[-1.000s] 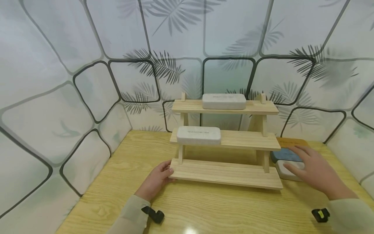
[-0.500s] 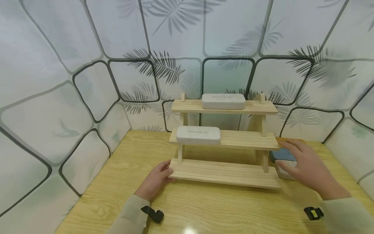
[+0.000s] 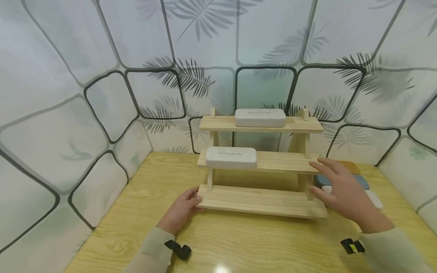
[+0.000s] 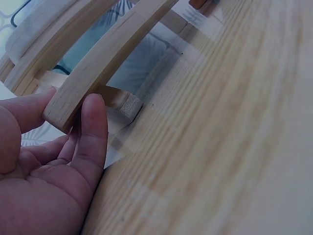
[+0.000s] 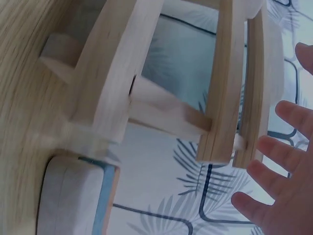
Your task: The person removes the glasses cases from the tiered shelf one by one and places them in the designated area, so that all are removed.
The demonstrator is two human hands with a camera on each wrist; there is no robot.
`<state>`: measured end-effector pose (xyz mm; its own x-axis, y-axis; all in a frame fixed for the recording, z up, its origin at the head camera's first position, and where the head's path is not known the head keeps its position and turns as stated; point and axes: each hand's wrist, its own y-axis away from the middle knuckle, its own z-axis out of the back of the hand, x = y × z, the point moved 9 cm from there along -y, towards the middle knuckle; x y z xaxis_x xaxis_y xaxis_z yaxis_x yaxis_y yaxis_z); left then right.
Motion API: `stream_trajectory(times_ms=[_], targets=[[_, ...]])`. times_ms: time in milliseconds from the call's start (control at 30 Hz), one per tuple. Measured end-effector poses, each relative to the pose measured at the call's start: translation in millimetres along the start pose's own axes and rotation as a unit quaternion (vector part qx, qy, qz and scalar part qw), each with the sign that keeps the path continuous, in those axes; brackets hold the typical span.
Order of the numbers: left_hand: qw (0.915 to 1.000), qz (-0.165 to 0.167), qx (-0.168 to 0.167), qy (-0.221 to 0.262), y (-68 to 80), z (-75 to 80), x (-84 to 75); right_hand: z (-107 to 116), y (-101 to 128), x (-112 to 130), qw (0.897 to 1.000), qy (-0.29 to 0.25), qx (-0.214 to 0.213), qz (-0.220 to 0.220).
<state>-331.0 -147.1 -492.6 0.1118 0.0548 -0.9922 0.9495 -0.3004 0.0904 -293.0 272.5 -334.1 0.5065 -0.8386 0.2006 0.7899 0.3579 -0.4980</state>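
Observation:
A three-tier wooden display stand (image 3: 259, 201) stands on the table, its shelves stepped up toward the back. My left hand (image 3: 182, 208) pinches the left end of the bottom shelf; in the left wrist view the shelf end (image 4: 68, 107) lies between thumb and fingers. My right hand (image 3: 345, 191) is held in the air at the stand's right side, fingers spread and holding nothing. In the right wrist view its fingertips (image 5: 264, 142) are close to the upper shelf ends. One whitish oblong case (image 3: 231, 157) lies on the middle shelf, another similar case (image 3: 260, 118) on the top shelf.
Right of the stand, partly behind my right hand, lie a white case (image 3: 374, 198), a blue case (image 3: 360, 182) and an orange case (image 3: 349, 167) in a row. A patterned curtain (image 3: 211, 34) closes off the back and sides of the wood-grain table (image 3: 239, 242).
My right hand has moved left, from over the row of cases to the right end of the stand. The left hand keeps its hold on the bottom shelf.

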Motion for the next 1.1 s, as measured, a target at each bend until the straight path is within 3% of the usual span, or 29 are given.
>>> stream_trajectory(times_ms=[300, 1100], targets=[[1.0, 0.0, 0.003, -0.004, 0.6, -0.6, -0.9, -2, -11, 30, 1.0, -0.005, -0.015, 0.023], [1.0, 0.003, -0.002, -0.004, 2.0, -1.5, -3.3, -31, -50, 84, 0.998, -0.033, 0.031, 0.042]])
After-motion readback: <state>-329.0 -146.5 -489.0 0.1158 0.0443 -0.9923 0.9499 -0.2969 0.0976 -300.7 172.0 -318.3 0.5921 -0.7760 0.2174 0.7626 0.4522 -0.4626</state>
